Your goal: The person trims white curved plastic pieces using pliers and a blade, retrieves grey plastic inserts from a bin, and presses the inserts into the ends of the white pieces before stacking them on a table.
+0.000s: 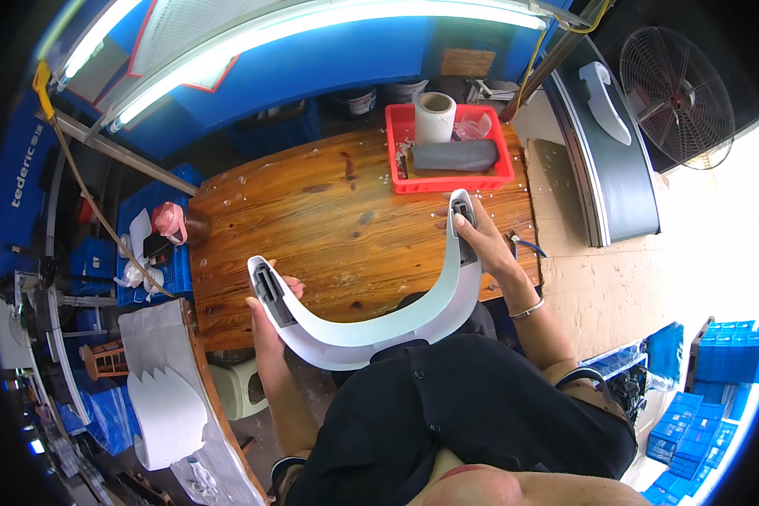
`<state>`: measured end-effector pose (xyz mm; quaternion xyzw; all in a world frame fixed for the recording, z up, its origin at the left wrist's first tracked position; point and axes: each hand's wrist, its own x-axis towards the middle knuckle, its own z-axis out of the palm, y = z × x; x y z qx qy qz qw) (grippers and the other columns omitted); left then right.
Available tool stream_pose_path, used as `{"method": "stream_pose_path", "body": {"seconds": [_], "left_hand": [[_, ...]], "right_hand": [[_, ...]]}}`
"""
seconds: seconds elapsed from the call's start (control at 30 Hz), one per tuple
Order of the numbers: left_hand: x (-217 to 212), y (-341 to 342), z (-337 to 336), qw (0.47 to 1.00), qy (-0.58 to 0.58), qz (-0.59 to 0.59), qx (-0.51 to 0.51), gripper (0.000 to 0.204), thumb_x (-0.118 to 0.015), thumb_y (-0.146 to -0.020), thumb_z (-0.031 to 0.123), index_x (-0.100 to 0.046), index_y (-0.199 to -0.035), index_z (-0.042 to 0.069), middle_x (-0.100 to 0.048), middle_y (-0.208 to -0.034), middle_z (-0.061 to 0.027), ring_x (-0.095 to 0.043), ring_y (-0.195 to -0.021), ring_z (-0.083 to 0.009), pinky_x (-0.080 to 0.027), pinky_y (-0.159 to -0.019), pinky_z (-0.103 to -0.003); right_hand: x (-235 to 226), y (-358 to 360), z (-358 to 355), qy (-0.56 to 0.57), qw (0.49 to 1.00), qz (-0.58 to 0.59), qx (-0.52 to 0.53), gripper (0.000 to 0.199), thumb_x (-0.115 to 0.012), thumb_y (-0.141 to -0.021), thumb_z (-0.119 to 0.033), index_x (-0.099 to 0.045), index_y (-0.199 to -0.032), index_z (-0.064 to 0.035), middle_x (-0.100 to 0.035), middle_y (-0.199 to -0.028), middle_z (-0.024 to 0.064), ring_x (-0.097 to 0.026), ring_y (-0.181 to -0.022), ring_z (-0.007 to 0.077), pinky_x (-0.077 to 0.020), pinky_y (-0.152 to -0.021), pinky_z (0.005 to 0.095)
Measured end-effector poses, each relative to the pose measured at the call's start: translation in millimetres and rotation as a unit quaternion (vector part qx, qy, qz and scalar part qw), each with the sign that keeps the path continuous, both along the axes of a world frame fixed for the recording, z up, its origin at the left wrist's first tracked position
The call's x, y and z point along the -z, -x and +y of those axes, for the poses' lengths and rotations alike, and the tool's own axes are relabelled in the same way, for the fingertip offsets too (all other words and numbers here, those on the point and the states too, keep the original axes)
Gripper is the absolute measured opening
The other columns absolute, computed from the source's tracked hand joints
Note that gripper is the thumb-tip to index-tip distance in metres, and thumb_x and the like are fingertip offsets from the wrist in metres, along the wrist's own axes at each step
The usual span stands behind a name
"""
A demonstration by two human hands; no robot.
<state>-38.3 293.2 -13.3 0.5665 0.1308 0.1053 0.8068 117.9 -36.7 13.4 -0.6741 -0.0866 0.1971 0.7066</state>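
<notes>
A curved white plastic part (388, 331), bent like a wide U, is held up in front of my body over the near edge of the wooden table (337, 228). Each of its two ends carries a dark grey insert (273, 295). My left hand (270, 325) grips the left end, thumb on the near side and fingers showing past the far side. Around the right end closes my right hand (481, 236), its thumb resting by the other dark insert. A bracelet circles the right wrist.
A red tray (451, 184) at the table's far right holds a white roll (435, 118) and a dark grey roll (455, 156). A conveyor (611, 160) on the right carries another white part (603, 101). White curved pieces (167, 417) lie on the left bench. A pink-lidded cup (170, 223) stands at left.
</notes>
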Motion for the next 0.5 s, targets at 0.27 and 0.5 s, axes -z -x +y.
{"method": "stream_pose_path", "body": {"seconds": [0.27, 0.5], "left_hand": [[-7.0, -5.2, -19.6, 0.978, 0.206, 0.008, -0.020, 0.053, -0.038, -0.092, 0.052, -0.053, -0.100, 0.002, -0.051, -0.068, -0.0039, -0.049, -0.059, -0.0138, -0.041, -0.057, -0.026], [6.2, 14.8, -22.9, 0.974, 0.165, -0.128, 0.084, 0.052, -0.042, -0.092, 0.047, -0.048, -0.116, 0.002, -0.063, -0.087, -0.0153, -0.063, -0.083, -0.0240, -0.050, -0.077, -0.037]], "right_hand": [[13.8, -7.9, 12.4, 0.121, 0.982, -0.100, 0.101, 0.026, -0.070, -0.077, -0.016, -0.056, -0.093, -0.0015, -0.057, -0.072, 0.0008, -0.053, -0.063, 0.0072, -0.0426, -0.056, 0.0222], [60.2, -63.1, 45.7, -0.003, 0.999, -0.034, 0.002, 0.036, -0.064, -0.084, -0.020, -0.052, -0.109, 0.0011, -0.063, -0.096, 0.0099, -0.058, -0.084, 0.0126, -0.0465, -0.073, 0.0274]]}}
